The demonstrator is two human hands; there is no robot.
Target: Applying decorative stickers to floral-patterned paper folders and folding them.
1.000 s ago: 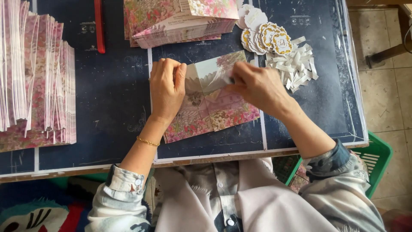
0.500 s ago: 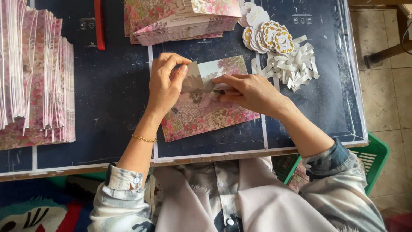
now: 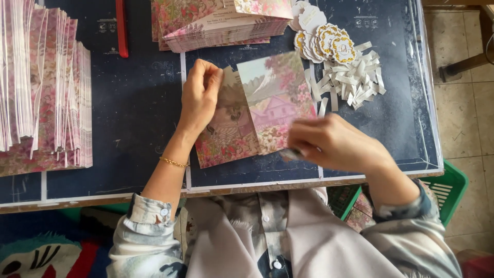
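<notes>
Two hands at work on one folded floral card point(image 3: 257, 116), which lies flat at the centre of the dark bench point(image 3: 139, 113).

Left hand point(image 3: 200, 98): fingers curled narrow, pinching the card's upper left corner at about 10 o'clock of the card, apparently to pin that panel down so it does not slide.

Right hand point(image 3: 329, 144): loosely closed at 4 o'clock of the card, fingertips on or just over its lower right edge. A small pale thing seems to sit under the fingers; what it is cannot be told, the hand being blurred.

Card: two panels, a darker left panel and a paler right panel that overlaps it, both printed with a house and pink blossom.

Stack of like cards point(image 3: 226, 23): at 12 o'clock, near the far edge, within reach.

Upright row of cards point(image 3: 43, 87): at 9 o'clock, standing on edge, well apart from the hands.

Round scalloped tags point(image 3: 329, 41), gold-trimmed: at 1 o'clock, overlapping in a fan.

Heap of white paper strips point(image 3: 355, 82): just beside the tags, at 2 o'clock.

Red tool handle point(image 3: 121, 28): at 11 o'clock, untouched.

Green basket point(image 3: 447, 185): off the bench edge at 4 o'clock.
</notes>
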